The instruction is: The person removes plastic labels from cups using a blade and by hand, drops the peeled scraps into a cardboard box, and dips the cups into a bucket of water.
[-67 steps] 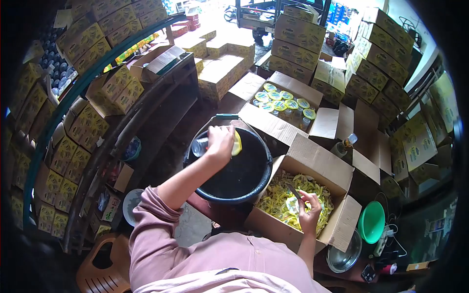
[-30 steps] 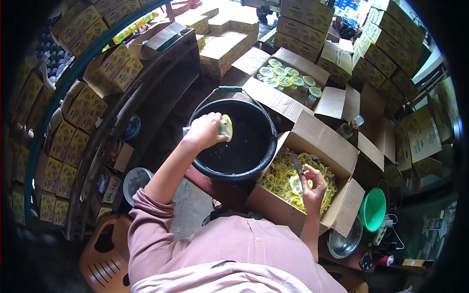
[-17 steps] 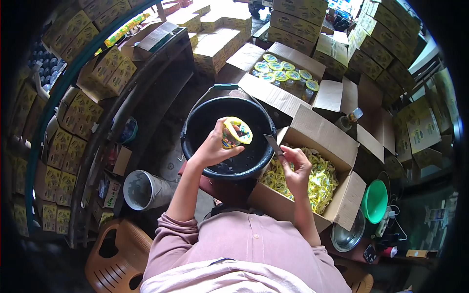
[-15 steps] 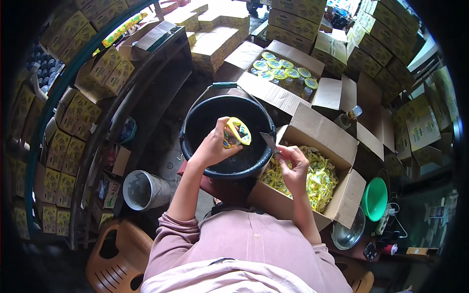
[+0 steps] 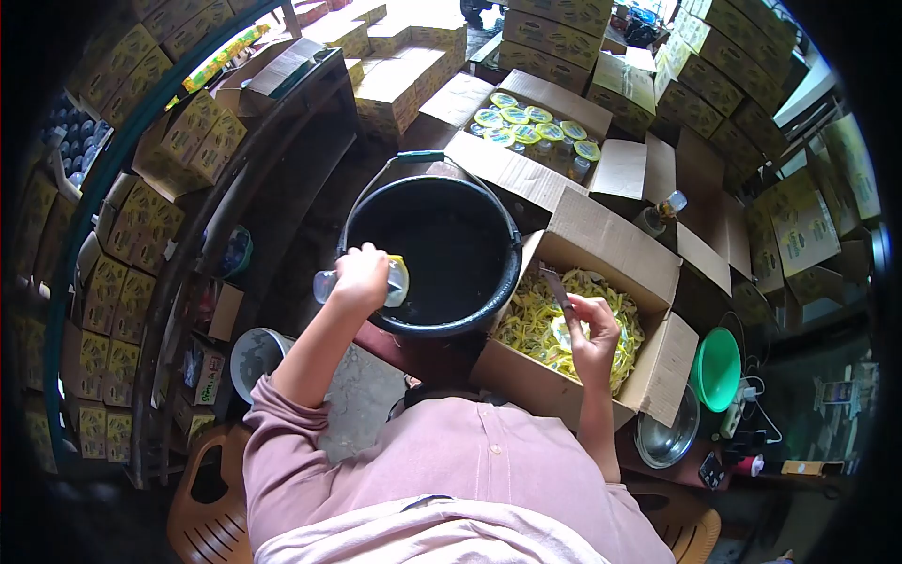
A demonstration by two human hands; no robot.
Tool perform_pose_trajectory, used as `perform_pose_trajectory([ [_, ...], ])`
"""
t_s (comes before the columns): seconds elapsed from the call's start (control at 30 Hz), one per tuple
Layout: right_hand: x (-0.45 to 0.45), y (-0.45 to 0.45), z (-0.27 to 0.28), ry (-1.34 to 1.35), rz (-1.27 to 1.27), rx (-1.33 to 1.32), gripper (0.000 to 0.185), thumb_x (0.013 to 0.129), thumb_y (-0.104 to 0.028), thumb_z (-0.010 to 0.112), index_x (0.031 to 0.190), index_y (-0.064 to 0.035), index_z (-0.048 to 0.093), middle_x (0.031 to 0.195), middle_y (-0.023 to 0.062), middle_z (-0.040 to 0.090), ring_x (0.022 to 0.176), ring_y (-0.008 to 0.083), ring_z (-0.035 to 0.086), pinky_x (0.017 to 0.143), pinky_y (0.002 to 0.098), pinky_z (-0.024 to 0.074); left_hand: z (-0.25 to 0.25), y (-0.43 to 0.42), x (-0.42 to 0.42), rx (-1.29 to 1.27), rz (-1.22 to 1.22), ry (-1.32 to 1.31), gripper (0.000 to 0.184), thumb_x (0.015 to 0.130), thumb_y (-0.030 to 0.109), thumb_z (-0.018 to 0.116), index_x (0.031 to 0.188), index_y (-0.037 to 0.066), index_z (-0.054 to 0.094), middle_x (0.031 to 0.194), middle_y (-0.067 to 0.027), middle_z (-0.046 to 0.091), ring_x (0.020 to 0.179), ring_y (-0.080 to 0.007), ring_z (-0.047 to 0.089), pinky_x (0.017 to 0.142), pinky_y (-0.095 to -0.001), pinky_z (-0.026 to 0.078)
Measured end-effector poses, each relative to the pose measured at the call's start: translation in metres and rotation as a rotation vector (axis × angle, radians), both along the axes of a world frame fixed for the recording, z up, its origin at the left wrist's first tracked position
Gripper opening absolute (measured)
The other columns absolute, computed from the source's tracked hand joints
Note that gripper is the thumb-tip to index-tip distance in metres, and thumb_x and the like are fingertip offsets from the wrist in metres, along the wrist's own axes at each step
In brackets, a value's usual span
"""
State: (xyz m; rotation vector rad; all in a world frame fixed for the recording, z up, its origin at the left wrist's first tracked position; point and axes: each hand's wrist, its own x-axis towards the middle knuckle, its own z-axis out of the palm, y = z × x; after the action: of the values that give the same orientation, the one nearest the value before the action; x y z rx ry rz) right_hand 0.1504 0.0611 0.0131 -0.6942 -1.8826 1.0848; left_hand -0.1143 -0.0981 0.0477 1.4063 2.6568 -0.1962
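Observation:
My left hand [image 5: 365,279] is closed round a clear plastic cup [image 5: 399,282] with a yellow rim, tipped on its side at the left part of a black bucket [image 5: 512,291]. The dark inside of the bucket shows little of what it holds. On the right, my right hand [image 5: 592,334] pinches a knife [image 5: 556,287] with a dark flat blade pointing up and left. It is over an open cardboard box [image 5: 615,246] holding a heap of yellow plastic strips [image 5: 528,324].
Behind stands an open carton [image 5: 498,167] of lidded cups [image 5: 537,115]. A green bowl [image 5: 717,371] and a glass bowl [image 5: 669,434] are at the right. A pale bucket [image 5: 256,357] and an orange chair [image 5: 211,512] are at the left. Stacked cartons [image 5: 554,42] surround the area.
The left hand has moved left with the cup and turned it sideways, away from the knife. My right hand has moved right and down with the knife, back over the box of strips.

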Motion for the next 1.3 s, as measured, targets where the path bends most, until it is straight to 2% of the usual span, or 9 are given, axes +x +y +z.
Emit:
perform_pose_trajectory([
  [0.17, 0.039, 0.004, -0.01, -0.071, -0.135, -0.116, 0.026, 0.077, 0.004, 0.059, 0.102, -0.0035, 0.059, 0.076, -0.0006, 0.054, 0.071, 0.0063, 0.053, 0.067, 0.0197, 0.0426, 0.009, -0.013, 0.008, -0.185, 0.11, 0.026, 0.047, 0.064, 0.007, 0.066, 0.107, 0.002, 0.047, 0.097, -0.0142, 0.049, 0.096, -0.0285, 0.053, 0.074, -0.0393, 0.048],
  [0.23, 0.048, 0.007, -0.015, -0.006, -0.17, -0.14, 0.025, 0.078, 0.003, 0.059, 0.102, -0.0038, 0.059, 0.074, -0.0022, 0.052, 0.068, 0.0046, 0.05, 0.063, 0.019, 0.0417, 0.008, -0.013, 0.003, 0.061, 0.025, 0.048, 0.053, 0.064, 0.013, 0.07, 0.11, 0.002, 0.045, 0.101, -0.0144, 0.05, 0.094, -0.0285, 0.054, 0.077, -0.0389, 0.048],
  [0.3, 0.06, 0.006, -0.017, 0.022, -0.22, -0.204, 0.026, 0.076, 0.002, 0.06, 0.101, -0.0048, 0.06, 0.072, -0.0009, 0.053, 0.068, 0.0062, 0.051, 0.064, 0.0207, 0.043, 0.007, -0.015, 0.0, -0.22, 0.134, -0.084, 0.068, 0.053, 0.016, 0.076, 0.11, 0.003, 0.043, 0.103, -0.0147, 0.05, 0.096, -0.0303, 0.053, 0.081, -0.039, 0.046],
  [0.63, 0.122, 0.007, -0.021, 0.237, -0.269, -0.33, 0.023, 0.079, 0.002, 0.057, 0.102, -0.002, 0.058, 0.075, -0.0047, 0.051, 0.066, 0.0019, 0.046, 0.06, 0.0162, 0.0383, 0.003, 0.008, 0.025, 0.563, 0.031, -0.18, 0.059, 0.067, 0.024, 0.07, 0.108, 0.002, 0.034, 0.102, -0.0206, 0.053, 0.097, -0.0355, 0.053, 0.079, -0.0415, 0.046],
  [0.77, 0.15, 0.01, -0.029, 0.612, -0.183, -0.76, 0.021, 0.08, 0.002, 0.055, 0.1, -0.0052, 0.058, 0.084, 0.0, 0.058, 0.072, 0.0071, 0.055, 0.066, 0.02, 0.0456, 0.011, 0.014, 0.025, 0.067, 0.427, -0.113, 0.066, 0.07, 0.037, 0.068, 0.116, 0.001, 0.036, 0.106, -0.0198, 0.055, 0.098, -0.0327, 0.055, 0.083, -0.0416, 0.044],
  [0.9, 0.176, 0.011, -0.047, 0.742, -0.043, -1.13, 0.02, 0.081, 0.001, 0.054, 0.097, -0.0097, 0.059, 0.083, 0.0024, 0.063, 0.074, 0.0121, 0.061, 0.067, 0.027, 0.0517, 0.009, 0.019, 0.029, 0.728, 0.271, -0.208, 0.057, 0.077, 0.035, 0.063, 0.111, -0.006, 0.042, 0.104, -0.0239, 0.056, 0.098, -0.0331, 0.056, 0.083, -0.0389, 0.044],
  [1.03, 0.184, 0.003, -0.053, 0.757, -0.055, -1.219, 0.017, 0.08, 0.0, 0.056, 0.093, -0.0118, 0.059, 0.08, 0.0021, 0.064, 0.072, 0.0123, 0.061, 0.066, 0.0275, 0.0518, -0.005, 0.03, 0.04, 0.926, 0.257, -0.487, 0.061, 0.079, 0.042, 0.06, 0.111, -0.008, 0.042, 0.099, -0.02, 0.058, 0.092, -0.0258, 0.058, 0.08, -0.0334, 0.044],
  [1.17, 0.184, -0.001, -0.044, 0.725, -0.056, -1.197, 0.017, 0.079, -0.002, 0.057, 0.093, -0.0123, 0.057, 0.075, -0.0002, 0.062, 0.067, 0.011, 0.06, 0.061, 0.026, 0.0498, -0.014, 0.052, 0.056, 1.176, 0.322, -1.181, 0.042, 0.084, 0.037, 0.055, 0.109, 0.005, 0.047, 0.094, -0.0028, 0.055, 0.08, -0.0065, 0.052, 0.068, -0.0228, 0.044],
  [1.3, 0.182, 0.003, -0.033, 0.715, -0.062, -1.052, 0.019, 0.079, -0.001, 0.056, 0.094, -0.0118, 0.056, 0.074, -0.0018, 0.059, 0.065, 0.0092, 0.057, 0.062, 0.0243, 0.0489, -0.01, 0.084, 0.093, 1.248, 0.146, -1.314, 0.035, 0.085, 0.029, 0.041, 0.111, 0.006, 0.045, 0.101, -0.007, 0.053, 0.085, -0.0121, 0.053, 0.068, -0.0271, 0.046],
])
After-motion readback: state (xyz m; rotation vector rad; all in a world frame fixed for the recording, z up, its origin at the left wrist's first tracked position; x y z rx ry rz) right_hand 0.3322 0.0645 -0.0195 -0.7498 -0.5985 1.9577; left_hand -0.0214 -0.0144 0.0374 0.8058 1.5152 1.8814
